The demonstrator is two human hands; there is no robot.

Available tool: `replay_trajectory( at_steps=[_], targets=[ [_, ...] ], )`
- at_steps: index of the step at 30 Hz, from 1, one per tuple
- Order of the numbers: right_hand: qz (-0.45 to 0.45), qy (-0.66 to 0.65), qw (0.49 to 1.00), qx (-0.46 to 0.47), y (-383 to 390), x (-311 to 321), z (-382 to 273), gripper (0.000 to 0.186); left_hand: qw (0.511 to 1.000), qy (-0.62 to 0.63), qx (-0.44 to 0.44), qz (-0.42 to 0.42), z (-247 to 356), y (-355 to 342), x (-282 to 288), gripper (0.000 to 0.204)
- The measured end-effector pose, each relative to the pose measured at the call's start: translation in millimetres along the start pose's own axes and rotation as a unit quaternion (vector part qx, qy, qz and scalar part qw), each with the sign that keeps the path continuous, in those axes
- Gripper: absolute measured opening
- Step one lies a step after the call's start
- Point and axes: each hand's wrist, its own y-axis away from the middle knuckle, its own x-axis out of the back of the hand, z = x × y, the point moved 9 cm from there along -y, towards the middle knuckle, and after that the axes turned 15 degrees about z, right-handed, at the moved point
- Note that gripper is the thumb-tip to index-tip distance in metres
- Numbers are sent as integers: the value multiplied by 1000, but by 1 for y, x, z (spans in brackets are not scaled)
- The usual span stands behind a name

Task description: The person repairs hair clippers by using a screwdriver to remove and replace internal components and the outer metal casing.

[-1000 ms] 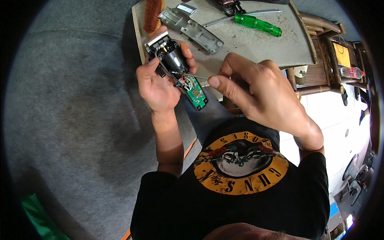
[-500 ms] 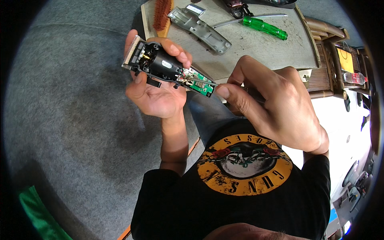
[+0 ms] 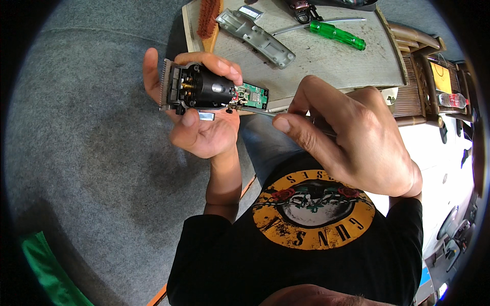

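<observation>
My left hand (image 3: pixel 204 135) holds an opened black hair clipper (image 3: pixel 208 87) lying nearly sideways, its metal blade (image 3: pixel 166 84) pointing left and its green circuit board (image 3: pixel 256 97) with wires on the right. My right hand (image 3: pixel 352 137) pinches a thin metal tool (image 3: pixel 264 113), whose tip reaches the underside edge of the clipper near the wires. On the worn table (image 3: pixel 352 71) above lie a grey detached housing (image 3: pixel 255 38), a green screwdriver handle (image 3: pixel 338 35), a long thin metal rod (image 3: pixel 347 19) and a wooden brush with brown bristles (image 3: pixel 207 20).
Bamboo furniture (image 3: pixel 416 89) at the right holds an orange bag (image 3: pixel 440 77) and a plastic bottle (image 3: pixel 453 100). Grey carpet (image 3: pixel 92 143) lies on the left, with green fabric (image 3: pixel 48 268) at the lower left, and white tiled floor (image 3: pixel 429 158) on the right.
My left hand has turned the clipper from steeply tilted to nearly horizontal, blade to the left. My right hand has moved right and down, the tool tip shifting to the clipper's lower edge.
</observation>
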Motion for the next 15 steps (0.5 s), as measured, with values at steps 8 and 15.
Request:
replay_trajectory(
  at_steps=[8, 15],
  targets=[
    [16, 1, 1000, 17, -2, -1, -1, 24, 1000, -8, -18, -18, 2, -1, -1, 77],
    [49, 31, 997, -54, -7, 2, 36, 33, 998, -37, -37, 44, 3, -3, 17, 69]
  ],
)
